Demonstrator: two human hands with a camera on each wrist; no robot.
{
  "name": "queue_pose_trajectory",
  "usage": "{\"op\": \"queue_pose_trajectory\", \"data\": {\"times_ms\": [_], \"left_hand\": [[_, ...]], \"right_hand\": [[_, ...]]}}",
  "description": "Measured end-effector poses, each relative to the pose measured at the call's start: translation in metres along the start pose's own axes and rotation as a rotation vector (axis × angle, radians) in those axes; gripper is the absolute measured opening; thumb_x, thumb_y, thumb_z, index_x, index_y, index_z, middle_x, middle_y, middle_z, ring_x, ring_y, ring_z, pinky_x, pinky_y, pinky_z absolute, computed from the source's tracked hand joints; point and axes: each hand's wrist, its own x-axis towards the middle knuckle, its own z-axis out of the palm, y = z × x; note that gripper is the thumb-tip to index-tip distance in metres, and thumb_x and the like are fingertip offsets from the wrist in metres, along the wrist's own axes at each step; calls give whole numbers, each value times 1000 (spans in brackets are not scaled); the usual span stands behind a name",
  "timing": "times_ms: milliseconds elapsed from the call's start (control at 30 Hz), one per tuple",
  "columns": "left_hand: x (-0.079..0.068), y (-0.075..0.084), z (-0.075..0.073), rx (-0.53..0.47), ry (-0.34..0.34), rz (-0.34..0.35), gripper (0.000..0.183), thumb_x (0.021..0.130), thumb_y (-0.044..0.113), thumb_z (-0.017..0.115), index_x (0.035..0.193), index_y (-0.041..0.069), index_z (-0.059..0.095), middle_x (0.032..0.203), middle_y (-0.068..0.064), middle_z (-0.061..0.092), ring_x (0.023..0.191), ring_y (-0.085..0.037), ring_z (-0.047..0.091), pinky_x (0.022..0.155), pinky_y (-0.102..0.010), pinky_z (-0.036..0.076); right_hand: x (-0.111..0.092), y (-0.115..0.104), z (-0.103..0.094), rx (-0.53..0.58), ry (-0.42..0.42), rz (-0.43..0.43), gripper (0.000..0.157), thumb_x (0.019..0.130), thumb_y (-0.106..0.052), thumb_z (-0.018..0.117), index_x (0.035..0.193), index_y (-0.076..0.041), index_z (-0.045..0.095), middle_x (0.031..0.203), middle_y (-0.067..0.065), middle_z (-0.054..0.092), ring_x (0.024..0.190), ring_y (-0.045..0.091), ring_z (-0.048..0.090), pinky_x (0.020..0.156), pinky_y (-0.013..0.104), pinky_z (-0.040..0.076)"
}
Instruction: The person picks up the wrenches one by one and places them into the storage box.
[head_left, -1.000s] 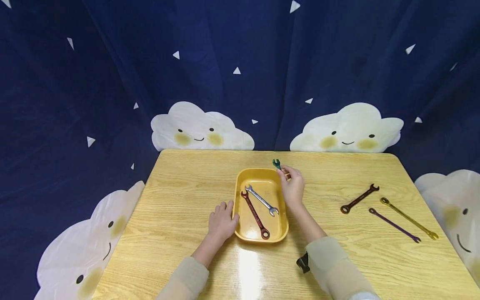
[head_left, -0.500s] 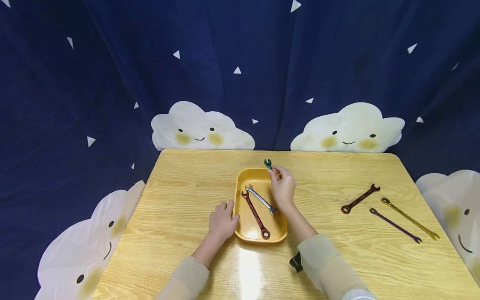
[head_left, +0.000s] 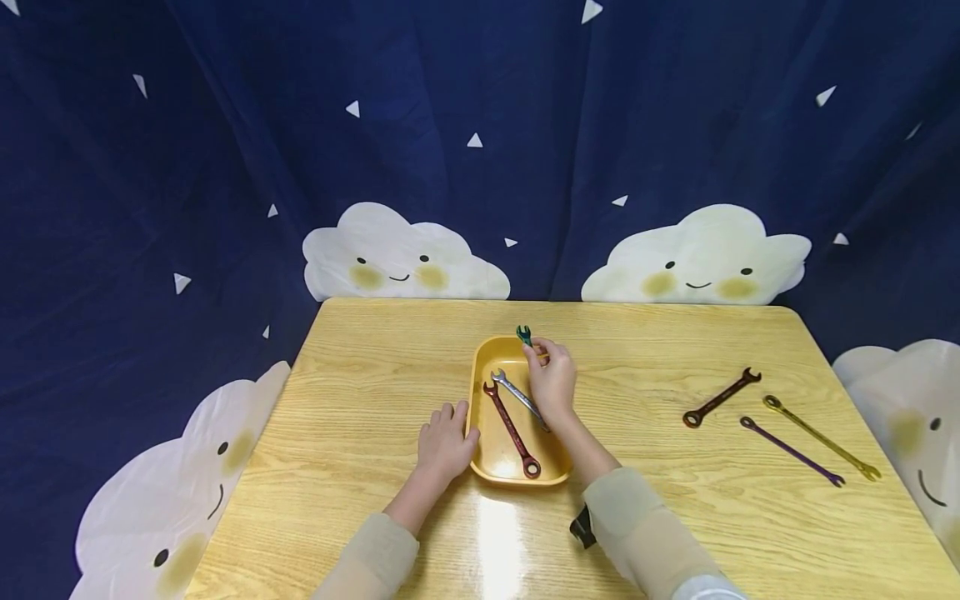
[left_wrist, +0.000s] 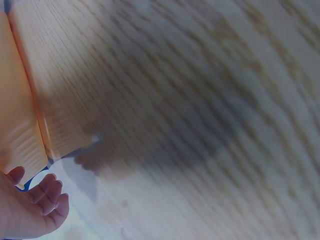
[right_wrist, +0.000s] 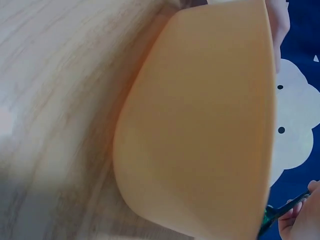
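My right hand [head_left: 553,382] pinches a green wrench [head_left: 524,335] over the far right part of the yellow tray [head_left: 489,457]. Its forked end points away from me; the hand hides much of the rest. In the right wrist view the green wrench [right_wrist: 277,213] shows just past the tray's rim. Inside the tray lie a red combination wrench [head_left: 512,429] and a silver open-end wrench [head_left: 517,393], the latter partly covered by my right hand. My left hand [head_left: 446,443] rests at the tray's left side, thumb by the rim, fingers relaxed, as the left wrist view also shows.
To the right on the wooden table [head_left: 360,375] lie a dark red wrench [head_left: 722,398], a purple wrench [head_left: 791,452] and a gold wrench [head_left: 820,437]. Behind the table hangs a dark blue curtain [head_left: 420,167] with white clouds.
My right hand has moved left with the green wrench, from the tray's right rim to over its inside, and now covers part of the silver wrench. The left hand has stayed put.
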Motion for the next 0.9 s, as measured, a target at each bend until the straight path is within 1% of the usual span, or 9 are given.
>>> {"op": "queue_pose_trajectory", "data": {"times_ms": [200,467,667,900], "left_hand": [[0,0,0,2,4,2,42,87,35,45,123,13,43,108,-13,49,94,-30,48,72,-43,40],[0,-1,1,2,11,5,43,86,35,45,123,13,43,108,-13,50,95,-30,48,72,-43,40],[0,-1,1,5,22,7,41,86,34,47,121,13,44,104,-12,50,91,-29,48,70,-42,40],[-1,-1,0,9,26,7,40,85,34,46,120,13,44,102,-12,50,90,-29,48,67,-41,40]], "right_hand": [[-7,7,8,-24,-18,10,23,81,-16,67,96,1,67,81,14,62,65,22,58,58,33,47],[-16,18,18,-86,2,-24,20,79,-16,69,93,-1,68,79,12,64,63,22,61,58,37,47],[-20,28,24,-128,-30,3,21,80,-18,68,95,-2,68,80,11,64,65,21,61,60,37,47],[-25,31,27,-176,-45,30,21,80,-19,69,94,-3,68,79,10,63,68,24,60,62,40,44]]}}
